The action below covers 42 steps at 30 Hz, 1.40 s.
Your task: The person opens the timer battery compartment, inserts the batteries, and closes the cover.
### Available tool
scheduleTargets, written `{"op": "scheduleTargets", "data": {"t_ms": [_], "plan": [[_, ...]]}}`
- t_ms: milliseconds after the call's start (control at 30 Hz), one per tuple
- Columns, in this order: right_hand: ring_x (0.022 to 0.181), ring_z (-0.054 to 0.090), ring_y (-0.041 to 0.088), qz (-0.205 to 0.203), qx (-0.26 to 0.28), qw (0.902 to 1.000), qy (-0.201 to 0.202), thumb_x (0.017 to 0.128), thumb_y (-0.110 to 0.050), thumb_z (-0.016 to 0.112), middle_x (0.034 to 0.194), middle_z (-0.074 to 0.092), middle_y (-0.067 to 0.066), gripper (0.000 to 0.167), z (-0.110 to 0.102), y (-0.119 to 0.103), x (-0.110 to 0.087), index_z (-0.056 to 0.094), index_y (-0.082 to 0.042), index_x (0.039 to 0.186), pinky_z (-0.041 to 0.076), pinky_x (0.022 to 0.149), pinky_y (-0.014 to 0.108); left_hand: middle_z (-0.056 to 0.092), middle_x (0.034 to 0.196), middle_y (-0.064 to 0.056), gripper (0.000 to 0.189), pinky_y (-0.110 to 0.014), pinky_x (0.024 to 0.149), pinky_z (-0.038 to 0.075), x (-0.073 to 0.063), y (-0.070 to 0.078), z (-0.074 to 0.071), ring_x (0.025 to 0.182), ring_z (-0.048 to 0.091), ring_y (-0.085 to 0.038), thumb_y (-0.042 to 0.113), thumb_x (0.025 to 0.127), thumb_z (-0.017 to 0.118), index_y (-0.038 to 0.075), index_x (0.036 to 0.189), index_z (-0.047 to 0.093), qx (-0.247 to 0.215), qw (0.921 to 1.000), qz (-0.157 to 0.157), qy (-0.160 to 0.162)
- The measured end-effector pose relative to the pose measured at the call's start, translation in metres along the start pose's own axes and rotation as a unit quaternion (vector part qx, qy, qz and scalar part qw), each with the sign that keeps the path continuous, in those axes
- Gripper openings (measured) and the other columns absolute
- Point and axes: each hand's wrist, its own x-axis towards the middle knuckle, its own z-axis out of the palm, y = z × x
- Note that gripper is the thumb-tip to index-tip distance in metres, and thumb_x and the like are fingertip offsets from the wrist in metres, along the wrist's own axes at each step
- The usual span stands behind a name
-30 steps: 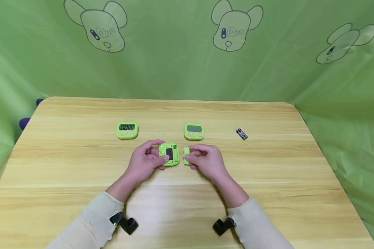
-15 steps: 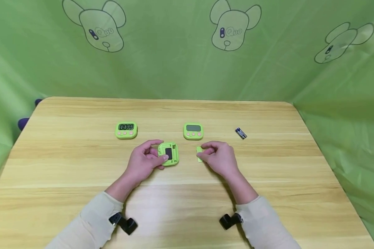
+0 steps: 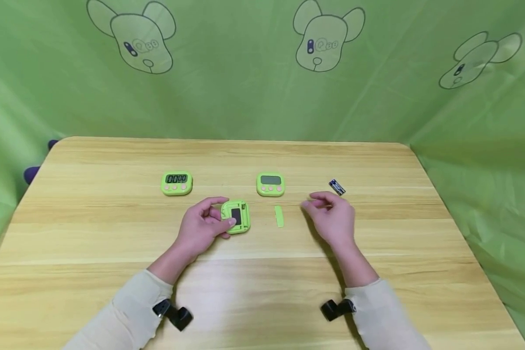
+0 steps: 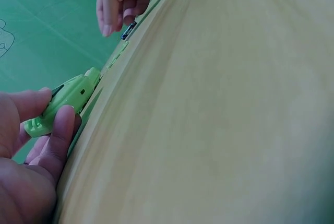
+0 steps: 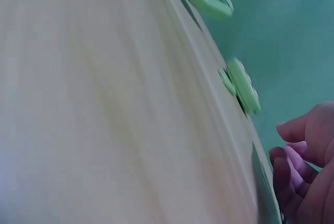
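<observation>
My left hand (image 3: 201, 222) holds a green digital timer (image 3: 242, 217) back side up, its thumb across the dark patch on the back. The timer's battery compartment is uncovered along its right side. In the left wrist view the timer (image 4: 73, 96) is pinched between thumb and fingers. A narrow green battery cover (image 3: 279, 217) lies on the table to the right of the timer. Further right, my right hand (image 3: 334, 219) hovers with loosely bent fingers and nothing between them. Just beyond its fingertips lies a small dark-blue battery (image 3: 337, 187).
Two more green timers lie face up farther back: the left timer (image 3: 177, 183) displays zeros, and the middle timer (image 3: 270, 184) has a blank screen. Green curtains (image 3: 245, 87) surround the back and sides of the wooden table (image 3: 253, 301).
My right hand carried the battery cover to the right, laid it on the table and let go. It then moved further right, toward the battery. My left hand stays with the timer.
</observation>
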Motion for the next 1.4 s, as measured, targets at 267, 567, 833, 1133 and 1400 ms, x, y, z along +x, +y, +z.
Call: {"op": "scheduleTargets", "data": {"t_ms": [267, 567, 833, 1133, 1400], "plan": [[0.076, 0.061, 0.019, 0.042, -0.02, 0.9983, 0.036, 0.088, -0.025, 0.078, 0.093, 0.068, 0.006, 0.032, -0.024, 0.025, 0.015, 0.072, -0.006, 0.113, 0.051, 0.065, 0.021, 0.052, 0.087, -0.013, 0.053, -0.045, 0.062, 0.063, -0.002, 0.001, 0.001, 0.064, 0.064, -0.018, -0.007, 0.083, 0.077, 0.002, 0.132, 0.06, -0.004, 1.0, -0.008, 0.0], [0.077, 0.06, 0.021, 0.036, -0.067, 0.9959, 0.05, 0.091, -0.025, 0.075, 0.089, 0.066, 0.007, 0.029, -0.033, 0.037, 0.03, 0.074, -0.006, 0.113, 0.049, 0.067, 0.027, 0.051, 0.089, -0.014, 0.052, -0.045, 0.063, 0.063, -0.004, 0.003, 0.001, 0.065, 0.064, -0.018, -0.008, 0.084, 0.076, 0.001, 0.132, 0.059, -0.01, 0.9999, -0.01, -0.002], [0.079, 0.056, 0.024, 0.045, -0.09, 0.994, 0.043, 0.093, -0.02, 0.071, 0.087, 0.063, 0.008, 0.025, -0.032, 0.039, 0.035, 0.073, -0.006, 0.114, 0.043, 0.071, 0.033, 0.051, 0.089, -0.013, 0.054, -0.045, 0.063, 0.063, -0.004, 0.003, 0.0, 0.065, 0.064, -0.017, -0.008, 0.083, 0.077, 0.0, 0.133, 0.059, -0.012, 0.9999, -0.006, -0.004], [0.077, 0.054, 0.025, 0.045, -0.128, 0.9905, 0.023, 0.093, -0.024, 0.07, 0.084, 0.062, 0.007, 0.02, -0.031, 0.04, 0.037, 0.073, -0.006, 0.102, 0.04, 0.069, 0.033, 0.051, 0.088, -0.013, 0.054, -0.045, 0.062, 0.063, -0.003, 0.002, 0.0, 0.065, 0.064, -0.017, -0.008, 0.083, 0.077, 0.0, 0.133, 0.059, -0.013, 0.9999, -0.001, -0.006], [0.086, 0.058, 0.027, 0.033, -0.125, 0.9917, 0.004, 0.096, -0.021, 0.066, 0.096, 0.066, 0.01, 0.018, -0.032, 0.035, 0.034, 0.071, -0.006, 0.104, 0.043, 0.076, 0.038, 0.051, 0.088, -0.012, 0.055, -0.045, 0.062, 0.063, -0.003, 0.002, 0.0, 0.064, 0.063, -0.017, -0.009, 0.081, 0.078, 0.001, 0.133, 0.06, -0.013, 0.9999, 0.001, -0.007]]}}
